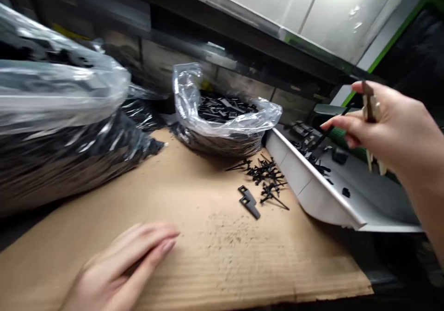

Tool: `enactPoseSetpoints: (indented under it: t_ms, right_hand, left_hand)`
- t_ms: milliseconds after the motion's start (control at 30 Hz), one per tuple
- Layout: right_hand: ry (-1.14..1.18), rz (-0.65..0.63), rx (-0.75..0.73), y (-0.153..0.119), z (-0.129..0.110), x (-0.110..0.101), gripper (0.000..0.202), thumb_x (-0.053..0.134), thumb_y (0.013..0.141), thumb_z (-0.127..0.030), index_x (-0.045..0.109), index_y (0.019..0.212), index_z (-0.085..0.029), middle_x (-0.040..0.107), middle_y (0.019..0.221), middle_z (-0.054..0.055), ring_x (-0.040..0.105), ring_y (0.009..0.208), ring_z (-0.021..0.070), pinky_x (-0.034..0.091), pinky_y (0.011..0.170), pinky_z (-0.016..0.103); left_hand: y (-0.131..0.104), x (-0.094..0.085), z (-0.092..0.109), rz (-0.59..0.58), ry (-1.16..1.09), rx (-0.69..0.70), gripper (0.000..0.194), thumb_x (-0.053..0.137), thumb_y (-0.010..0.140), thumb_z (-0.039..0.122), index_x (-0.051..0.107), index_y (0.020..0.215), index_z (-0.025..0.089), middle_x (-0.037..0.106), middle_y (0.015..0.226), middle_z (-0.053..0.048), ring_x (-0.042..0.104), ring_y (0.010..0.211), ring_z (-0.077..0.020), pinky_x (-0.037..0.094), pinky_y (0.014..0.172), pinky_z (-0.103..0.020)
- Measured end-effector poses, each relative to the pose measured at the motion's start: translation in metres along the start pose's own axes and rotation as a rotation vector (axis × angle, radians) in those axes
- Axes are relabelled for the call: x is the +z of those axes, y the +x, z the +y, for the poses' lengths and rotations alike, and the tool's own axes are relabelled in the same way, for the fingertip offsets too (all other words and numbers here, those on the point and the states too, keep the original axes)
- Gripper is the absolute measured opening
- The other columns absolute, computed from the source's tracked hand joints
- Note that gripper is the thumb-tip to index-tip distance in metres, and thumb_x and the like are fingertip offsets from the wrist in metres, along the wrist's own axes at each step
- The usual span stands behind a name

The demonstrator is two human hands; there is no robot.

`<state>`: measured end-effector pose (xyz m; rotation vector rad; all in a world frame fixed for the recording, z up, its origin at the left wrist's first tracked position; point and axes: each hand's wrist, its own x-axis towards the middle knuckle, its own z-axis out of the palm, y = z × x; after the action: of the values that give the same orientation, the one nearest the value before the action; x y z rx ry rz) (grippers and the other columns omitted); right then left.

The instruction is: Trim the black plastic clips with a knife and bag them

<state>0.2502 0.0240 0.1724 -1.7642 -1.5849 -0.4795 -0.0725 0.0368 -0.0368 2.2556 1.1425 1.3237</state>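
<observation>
Your right hand grips a small metal tool by the white tray.
Your left hand is closed, fingertips together, at the cardboard-covered counter; through the blur, your right fingertips seem to pinch a thin black piece. Ahead, a notched black part lies beside tangled black pieces, near a filled plastic bag.

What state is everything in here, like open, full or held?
Middle bag: open, filled with black parts.
Left bag: bulging full.
White tray: open, holding black pieces.
Cardboard: flat, speckled.
Flat black part: lying on cardboard.
Spiky black pieces: heaped loosely.
Tool: in right hand; open or shut unclear.
Dark strip: at right hand, blurred.
Left hand: thumb and fingers together.
</observation>
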Motion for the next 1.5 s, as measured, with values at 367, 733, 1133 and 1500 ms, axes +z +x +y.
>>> enactPoseSetpoints:
  t_ms: [367, 733, 1133, 1500]
  right_hand:
    - [0.111, -0.535, -0.135, -0.12, -0.091, 0.106, 0.012, 0.05, 0.083, -0.022, 0.059, 0.086, -0.015, 0.063, 0.081, 0.001, 0.06, 0.075, 0.0117, 0.048, 0.069, 0.03]
    - [0.159, -0.844, -0.128, -0.076, -0.077, 0.124, 0.019, 0.048, 0.084, -0.028, 0.057, 0.089, -0.012, 0.061, 0.077, -0.001, 0.058, 0.059, 0.0071, 0.049, 0.054, 0.023]
    - [0.355, -0.109, -0.447, -0.195, -0.05, 0.085, 0.021, 0.058, 0.074, -0.005, 0.06, 0.093, -0.013, 0.07, 0.073, 0.005, 0.064, 0.059, 0.0129, 0.05, 0.058, 0.022]
    - [0.246, -0.03, -0.285, -0.175, -0.031, 0.082, 0.013, 0.057, 0.077, -0.012, 0.065, 0.087, -0.012, 0.07, 0.072, 0.005, 0.062, 0.059, 0.012, 0.048, 0.056, 0.021]
  left_hand:
    - [0.02, 0.02, 0.039, -0.418, 0.262, 0.107, 0.036, 0.048, 0.083, 0.025, 0.051, 0.118, 0.018, 0.039, 0.133, -0.013, 0.032, 0.123, -0.0304, 0.033, 0.097, -0.048]
    - [0.021, 0.027, 0.037, -0.423, 0.256, 0.111, 0.035, 0.04, 0.084, 0.016, 0.051, 0.117, 0.014, 0.05, 0.125, -0.011, 0.04, 0.118, -0.028, 0.034, 0.095, -0.049]
    - [0.025, 0.026, 0.043, -0.347, 0.342, 0.031, 0.029, 0.043, 0.081, 0.009, 0.056, 0.107, 0.011, 0.062, 0.102, -0.011, 0.05, 0.088, -0.0274, 0.04, 0.072, -0.043]
    - [0.016, 0.013, 0.063, -0.309, 0.174, -0.06, 0.016, 0.051, 0.081, 0.022, 0.058, 0.094, 0.019, 0.061, 0.091, -0.003, 0.048, 0.088, -0.0221, 0.038, 0.076, -0.035]
